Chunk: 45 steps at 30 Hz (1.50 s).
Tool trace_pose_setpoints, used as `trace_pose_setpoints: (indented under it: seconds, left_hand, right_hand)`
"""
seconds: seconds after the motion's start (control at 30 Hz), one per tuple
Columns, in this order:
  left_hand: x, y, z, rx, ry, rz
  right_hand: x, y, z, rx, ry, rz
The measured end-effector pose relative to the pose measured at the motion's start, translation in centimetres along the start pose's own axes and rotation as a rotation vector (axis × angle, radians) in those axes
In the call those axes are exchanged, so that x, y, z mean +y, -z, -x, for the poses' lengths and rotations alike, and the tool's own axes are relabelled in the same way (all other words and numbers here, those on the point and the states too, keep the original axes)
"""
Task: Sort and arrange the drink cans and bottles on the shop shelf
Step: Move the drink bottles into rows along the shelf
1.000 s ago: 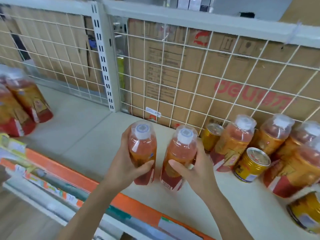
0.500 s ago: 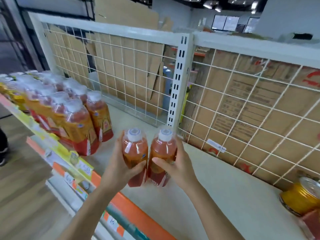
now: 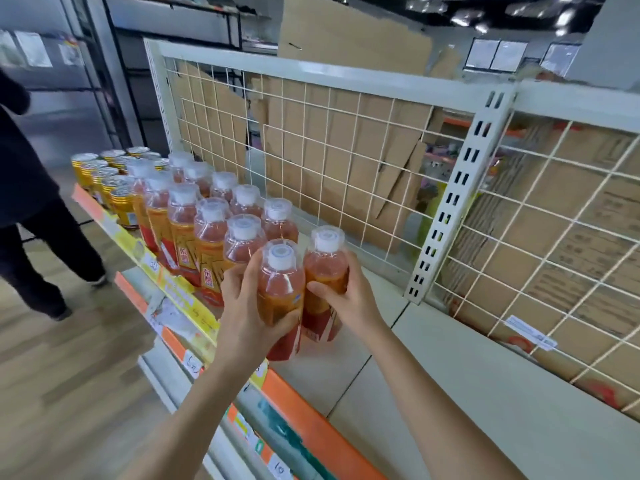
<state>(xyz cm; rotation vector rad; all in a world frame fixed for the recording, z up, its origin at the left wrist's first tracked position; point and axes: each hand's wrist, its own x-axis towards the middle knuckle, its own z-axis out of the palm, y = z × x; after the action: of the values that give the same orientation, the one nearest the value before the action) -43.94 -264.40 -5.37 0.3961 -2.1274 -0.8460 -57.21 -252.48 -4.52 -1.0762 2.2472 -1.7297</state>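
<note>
My left hand (image 3: 247, 306) grips an orange drink bottle (image 3: 281, 285) with a white cap. My right hand (image 3: 349, 299) grips a second, matching bottle (image 3: 327, 268) just to its right. Both bottles are upright and side by side, right next to the end of the bottle rows (image 3: 207, 223) standing on the shelf (image 3: 450, 393). Whether their bases touch the shelf I cannot tell. Beyond the bottles, at the shelf's far left end, stand several gold cans (image 3: 104, 178).
A wire grid back panel (image 3: 346, 161) with cardboard behind it closes the shelf's rear, split by a slotted upright post (image 3: 457, 188). Yellow and orange price strips (image 3: 166, 278) line the front edge. A person in dark clothes (image 3: 31, 209) walks in the aisle at left.
Both hands have carried the two bottles leftwards along the shelf, past the upright post, up to the end of the bottle rows. The loose bottles and cans at the right have left the view.
</note>
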Motion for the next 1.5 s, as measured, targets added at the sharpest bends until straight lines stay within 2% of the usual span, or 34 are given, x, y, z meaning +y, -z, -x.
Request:
trace_pose_setpoints:
  seconds: [0.33,0.6,0.7,0.93,1.07,1.2,1.5]
  left_hand:
    - [-0.4,0.2,0.0,-0.029,-0.017,0.05]
    - [-0.4,-0.2,0.9,0.013,-0.013,-0.015]
    - [-0.1,-0.4,1.3,0.028,0.006,-0.039]
    - [1.2,0.2,4.0,-0.02,-0.019,-0.079]
    - [2.6,0.7,6.1,-0.044,-0.147,-0.156]
    - [6.0,0.4,8.7,-0.152,-0.208,-0.23]
    - [15.3,-3.0,14.3,-0.387,-0.323,-0.176]
  right_hand:
    - [-1.0,-3.2,-2.3,0.048,-0.029,-0.087]
    - [-2.1,-1.4,0.3,-0.154,-0.062,-0.054]
    - [-2.1,0.3,2.2,-0.179,-0.158,0.122]
    - [-3.2,6.3,9.8,-0.033,-0.088,0.439]
    - [-3.8,10.8,15.8,0.076,-0.052,0.556]
    - [-4.3,15.5,22.5,0.196,-0.051,0.695]
    - [-6.3,24.9,38.3,0.467,-0.203,0.849]
